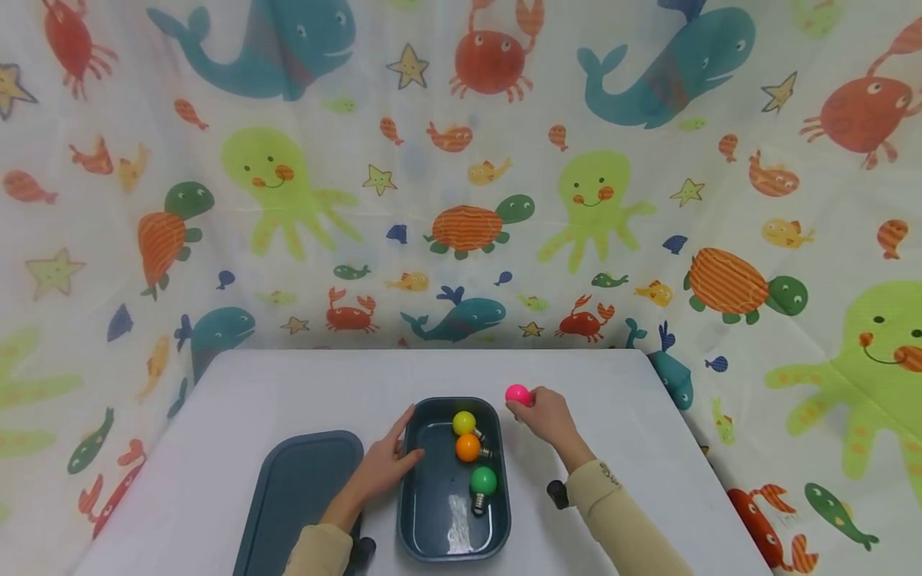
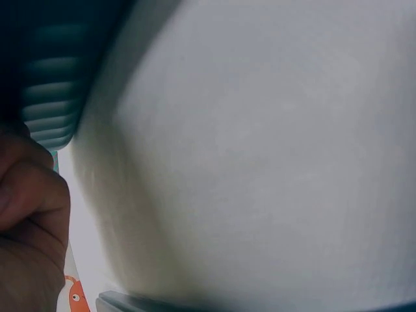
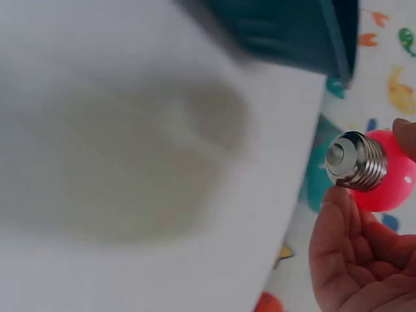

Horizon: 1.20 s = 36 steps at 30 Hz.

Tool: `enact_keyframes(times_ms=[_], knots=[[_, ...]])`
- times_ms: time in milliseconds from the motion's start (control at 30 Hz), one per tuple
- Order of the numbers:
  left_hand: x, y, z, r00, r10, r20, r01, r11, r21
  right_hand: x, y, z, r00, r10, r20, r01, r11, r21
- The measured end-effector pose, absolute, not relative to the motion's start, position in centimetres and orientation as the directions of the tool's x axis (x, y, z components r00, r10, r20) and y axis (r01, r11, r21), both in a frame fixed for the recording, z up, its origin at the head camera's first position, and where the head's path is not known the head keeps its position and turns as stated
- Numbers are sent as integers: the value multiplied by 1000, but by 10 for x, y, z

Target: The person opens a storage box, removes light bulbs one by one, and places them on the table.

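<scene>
My right hand (image 1: pixel 551 418) pinches a pink light bulb (image 1: pixel 517 394) to the right of a dark blue-grey tray (image 1: pixel 405 512). The bulb's metal screw base (image 3: pixel 364 162) shows in the right wrist view, turned away from the palm. At the tray's left side, my left hand (image 1: pixel 385 464) holds the rim, its thumb reaching over the edge. Inside the tray lie a yellow bulb (image 1: pixel 464 423), an orange bulb (image 1: pixel 468 448) and a green bulb (image 1: pixel 483 481), all along its right half. In the left wrist view, the left fingers (image 2: pixel 29 188) are beside the ribbed tray wall (image 2: pixel 52 97).
A flat blue-grey lid (image 1: pixel 302 480) lies left of the tray, partly behind the left forearm. Everything stands on a white table (image 1: pixel 562 368). A curtain (image 1: pixel 403 272) printed with sea animals hangs around its back and sides.
</scene>
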<state>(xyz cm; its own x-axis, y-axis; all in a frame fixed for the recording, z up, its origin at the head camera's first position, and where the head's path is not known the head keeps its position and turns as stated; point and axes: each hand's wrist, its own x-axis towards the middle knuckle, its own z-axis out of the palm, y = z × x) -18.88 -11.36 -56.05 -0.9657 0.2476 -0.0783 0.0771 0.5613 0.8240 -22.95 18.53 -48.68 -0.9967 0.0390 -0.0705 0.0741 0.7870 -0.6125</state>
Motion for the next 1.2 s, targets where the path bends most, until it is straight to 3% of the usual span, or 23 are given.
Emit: enact_keyframes(times_ms=[233,1200], knots=[[-187,-110,-560,-966,249,-72,85,567,819,-221,195,-511,-980,74,-182,159,844,-511],[-172,-101,-560,-972,222,-71,70,572,817,-218,205,-521,-982,27,-188,99,919,-382]])
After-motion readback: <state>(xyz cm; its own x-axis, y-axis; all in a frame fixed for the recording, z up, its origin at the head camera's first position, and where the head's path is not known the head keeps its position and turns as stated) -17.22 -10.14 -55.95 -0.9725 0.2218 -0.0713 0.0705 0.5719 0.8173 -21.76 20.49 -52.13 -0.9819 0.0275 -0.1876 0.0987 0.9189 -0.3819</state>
